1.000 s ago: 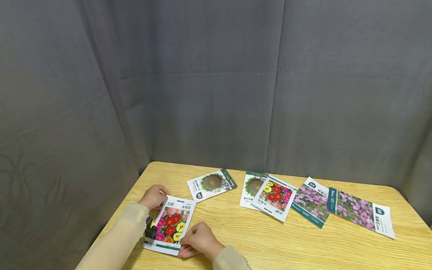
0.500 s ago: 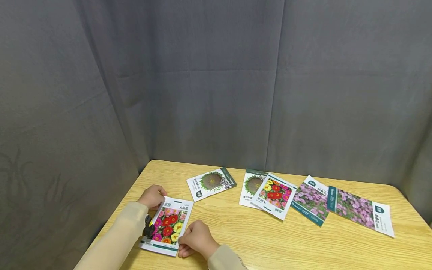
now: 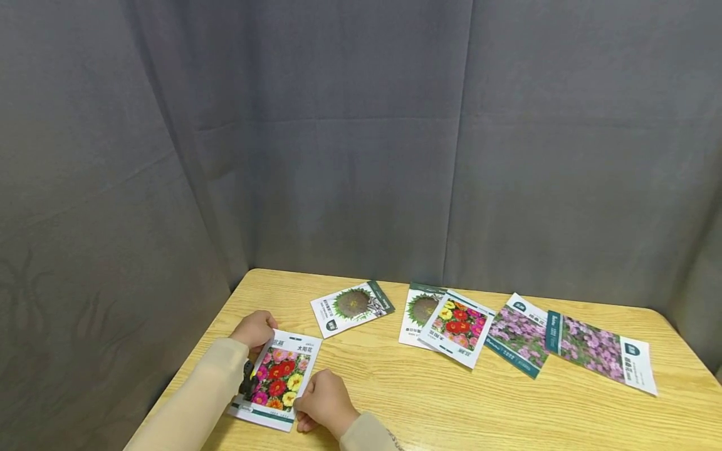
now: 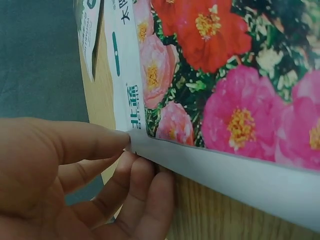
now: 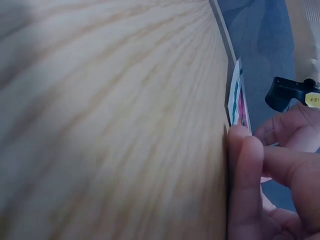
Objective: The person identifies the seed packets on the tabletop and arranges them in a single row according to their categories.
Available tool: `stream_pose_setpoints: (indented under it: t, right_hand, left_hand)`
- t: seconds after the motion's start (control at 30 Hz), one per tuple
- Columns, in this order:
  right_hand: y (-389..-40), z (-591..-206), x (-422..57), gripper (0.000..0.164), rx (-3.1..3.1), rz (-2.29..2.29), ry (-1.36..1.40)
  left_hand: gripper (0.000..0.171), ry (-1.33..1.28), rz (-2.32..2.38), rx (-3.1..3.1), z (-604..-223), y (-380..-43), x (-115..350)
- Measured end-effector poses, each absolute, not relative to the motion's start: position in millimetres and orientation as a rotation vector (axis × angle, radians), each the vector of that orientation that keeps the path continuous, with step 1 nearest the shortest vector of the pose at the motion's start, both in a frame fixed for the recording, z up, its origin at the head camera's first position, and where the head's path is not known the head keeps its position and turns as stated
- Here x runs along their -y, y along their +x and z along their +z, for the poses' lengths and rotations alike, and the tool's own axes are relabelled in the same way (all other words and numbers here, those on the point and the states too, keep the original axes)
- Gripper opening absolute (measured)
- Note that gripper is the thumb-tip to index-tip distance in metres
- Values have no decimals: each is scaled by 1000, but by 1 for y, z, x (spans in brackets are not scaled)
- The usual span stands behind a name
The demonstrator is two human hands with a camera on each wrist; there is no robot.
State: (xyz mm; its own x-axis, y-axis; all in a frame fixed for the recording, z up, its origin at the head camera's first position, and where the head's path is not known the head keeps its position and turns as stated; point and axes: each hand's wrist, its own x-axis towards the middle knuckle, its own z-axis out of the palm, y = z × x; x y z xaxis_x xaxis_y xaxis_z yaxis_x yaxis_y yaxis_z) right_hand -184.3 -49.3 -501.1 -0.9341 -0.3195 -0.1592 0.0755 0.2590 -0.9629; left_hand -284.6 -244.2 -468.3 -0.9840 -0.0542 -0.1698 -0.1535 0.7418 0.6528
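Curtain: grey, hung behind the table and down its left side.

Table: pale wood grain, with packets strewn along the far half.

Held packet: at the near left of the table, red, pink and yellow blooms facing up; slid slightly toward the near left within the last second, so judged a small adjustment under an unbroken two-handed hold. Upper left corner raised off the wood; contact elsewhere impossible to tell. Upper right corner just beside the sunflower packet.

Purple-flower packets: two, at the far right, edges meeting; unmoved.

Second bright-flower packet: laid partly over another sunflower packet, at the far middle; unmoved.

Sunflower packet: alone at the far left, tilted; unmoved.

Right hand: curled in, pinching the held packet by its lower right edge.

Left hand: thumb above, fingers beneath, pinching the upper left corner.

Black wrist device: worn on the left wrist, with a yellow tag, perhaps marked LEFT; too small for certainty.

Print: 太阳花 and 北蔬 with BEISHU on the held packet; 太阳花 also on the second bright-flower one; elsewhere too small for safe reading.
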Motion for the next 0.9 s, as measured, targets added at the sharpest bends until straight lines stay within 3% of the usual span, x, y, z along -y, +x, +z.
stream_pose_setpoints:
  t: [0.33, 0.7, 0.9]
  right_hand:
    - [-184, -502, 49, 29, -2199, -1743, -222]
    - [-184, -503, 43, 18, -2050, -1801, -258]
    - [-186, -500, 30, 7, -1982, -1786, -255]
  left_hand:
    - [10, -175, 1041, -2825, -467, -280, 245]
    - [26, -162, 866, -2901, -468, -281, 243]
    - [27, -139, 764, -2996, -462, -279, 230]
